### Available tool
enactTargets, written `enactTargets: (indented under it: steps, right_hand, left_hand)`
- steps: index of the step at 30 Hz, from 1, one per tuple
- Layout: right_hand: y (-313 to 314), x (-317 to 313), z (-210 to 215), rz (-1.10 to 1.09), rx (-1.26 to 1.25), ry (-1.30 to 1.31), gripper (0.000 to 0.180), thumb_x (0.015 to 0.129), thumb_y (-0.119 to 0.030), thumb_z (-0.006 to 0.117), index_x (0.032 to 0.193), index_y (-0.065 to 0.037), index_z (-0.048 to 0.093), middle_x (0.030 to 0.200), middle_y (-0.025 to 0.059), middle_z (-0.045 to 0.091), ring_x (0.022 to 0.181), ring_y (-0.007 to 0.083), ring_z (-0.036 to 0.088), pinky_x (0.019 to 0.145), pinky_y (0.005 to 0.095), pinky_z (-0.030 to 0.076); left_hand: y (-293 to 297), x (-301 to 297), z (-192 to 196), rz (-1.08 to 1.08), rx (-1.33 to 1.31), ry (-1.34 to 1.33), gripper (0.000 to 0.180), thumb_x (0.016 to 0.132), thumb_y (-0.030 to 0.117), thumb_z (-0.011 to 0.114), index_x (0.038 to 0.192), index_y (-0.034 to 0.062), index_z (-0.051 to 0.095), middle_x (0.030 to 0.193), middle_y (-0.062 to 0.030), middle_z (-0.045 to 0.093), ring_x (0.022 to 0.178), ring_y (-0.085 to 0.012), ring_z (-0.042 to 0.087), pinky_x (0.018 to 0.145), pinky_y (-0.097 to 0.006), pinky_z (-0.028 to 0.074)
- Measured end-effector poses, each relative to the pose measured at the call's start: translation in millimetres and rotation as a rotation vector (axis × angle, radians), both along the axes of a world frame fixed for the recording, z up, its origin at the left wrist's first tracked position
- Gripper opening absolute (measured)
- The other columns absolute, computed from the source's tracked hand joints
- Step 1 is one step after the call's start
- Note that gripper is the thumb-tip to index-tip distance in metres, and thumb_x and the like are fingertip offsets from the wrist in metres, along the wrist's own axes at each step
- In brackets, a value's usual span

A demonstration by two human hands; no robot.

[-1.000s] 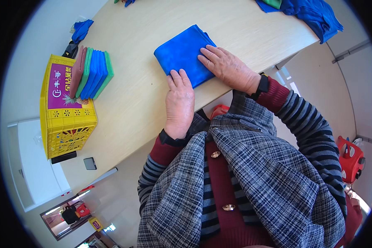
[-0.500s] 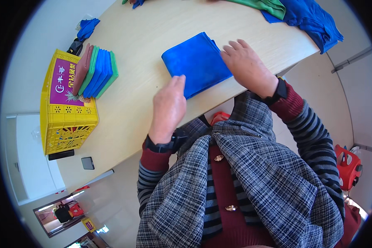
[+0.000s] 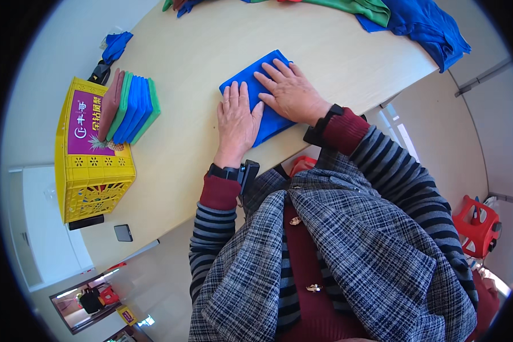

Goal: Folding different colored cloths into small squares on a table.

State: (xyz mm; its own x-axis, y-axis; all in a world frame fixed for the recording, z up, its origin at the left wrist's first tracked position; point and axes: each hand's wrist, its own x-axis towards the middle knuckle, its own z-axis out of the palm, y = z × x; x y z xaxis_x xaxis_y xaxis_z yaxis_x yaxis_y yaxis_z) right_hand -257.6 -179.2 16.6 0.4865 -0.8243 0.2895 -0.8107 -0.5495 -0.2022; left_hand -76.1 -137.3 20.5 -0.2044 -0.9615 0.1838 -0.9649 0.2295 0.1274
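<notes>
A folded blue cloth point(image 3: 273, 126) lies on the table near its front edge, its right side partly hidden by my hands. My left hand point(image 3: 237, 121) rests flat on its left part, fingers stretched out and pointing away from me. Across its right part lies my right hand point(image 3: 295, 96), palm down with the fingers spread. Both hands press on the cloth from above without gripping it. To the left, a stack of folded cloths point(image 3: 134, 111) in brown, green and blue stands against a yellow crate.
The yellow plastic crate point(image 3: 100, 165) sits on the table's left side, with a dark phone point(image 3: 123, 232) near it. Loose blue cloth point(image 3: 427, 31) and green cloth point(image 3: 370, 8) lie along the far right edge. A red stool point(image 3: 476, 225) stands on the floor at right.
My right hand has moved left from the cloth's right edge onto its top. My left hand has slid up from the near left edge and flattened, fingers now spread over the cloth.
</notes>
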Motion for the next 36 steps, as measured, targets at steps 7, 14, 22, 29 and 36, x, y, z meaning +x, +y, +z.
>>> enactTargets:
  steps: [7, 14, 22, 29, 36]
  right_hand:
    - [1.8, -8.7, 1.2, -0.06, 0.025, 0.05, 0.062, 0.106, -0.051, 0.037, 0.156, -0.015, 0.039, 0.162, 0.0135, 0.033, 0.151, 0.0366, 0.027, 0.122, 0.0542, 0.019]
    - [9.6, -28.5, 9.2, -0.221, 0.064, 0.129, 0.065, 0.104, -0.054, 0.04, 0.154, -0.012, 0.04, 0.16, 0.0154, 0.035, 0.149, 0.0399, 0.029, 0.121, 0.0549, 0.022]
    - [5.4, -8.0, 43.7, -0.069, -0.038, 0.06, 0.064, 0.102, -0.051, 0.046, 0.148, -0.007, 0.047, 0.153, 0.017, 0.045, 0.145, 0.0388, 0.035, 0.12, 0.0549, 0.025]
    - [-10.4, 11.6, 8.0, 0.053, 0.024, -0.051, 0.058, 0.101, -0.044, 0.05, 0.145, -0.007, 0.05, 0.15, 0.0175, 0.048, 0.144, 0.0381, 0.037, 0.119, 0.0542, 0.027]
    - [-5.5, 6.4, 21.5, 0.008, 0.09, -0.025, 0.059, 0.101, -0.046, 0.048, 0.146, -0.008, 0.05, 0.153, 0.0173, 0.045, 0.145, 0.0377, 0.035, 0.12, 0.0541, 0.024]
  left_hand:
    - [10.7, 8.8, 2.8, 0.039, 0.019, 0.021, 0.068, 0.105, 0.046, 0.042, 0.157, 0.0026, 0.029, 0.163, -0.02, 0.028, 0.151, -0.0373, 0.025, 0.121, -0.053, 0.021]
    - [20.8, 14.5, 8.2, 0.055, 0.056, 0.072, 0.069, 0.104, 0.047, 0.042, 0.156, 0.0019, 0.031, 0.163, -0.0202, 0.027, 0.15, -0.0377, 0.026, 0.121, -0.057, 0.02]
    - [3.6, 8.5, 23.4, -0.002, -0.017, 0.021, 0.064, 0.104, 0.041, 0.046, 0.153, 0.0012, 0.035, 0.161, -0.0194, 0.031, 0.149, -0.0374, 0.027, 0.12, -0.058, 0.022]
    - [-2.1, 5.2, 4.3, -0.03, 0.007, 0.018, 0.061, 0.104, 0.04, 0.048, 0.153, 0.0047, 0.038, 0.16, -0.0185, 0.033, 0.15, -0.037, 0.026, 0.118, -0.06, 0.023]
    - [6.1, 6.5, 8.3, -0.026, 0.007, 0.055, 0.064, 0.103, 0.041, 0.05, 0.154, 0.0056, 0.036, 0.161, -0.0197, 0.031, 0.151, -0.0375, 0.025, 0.119, -0.06, 0.022]
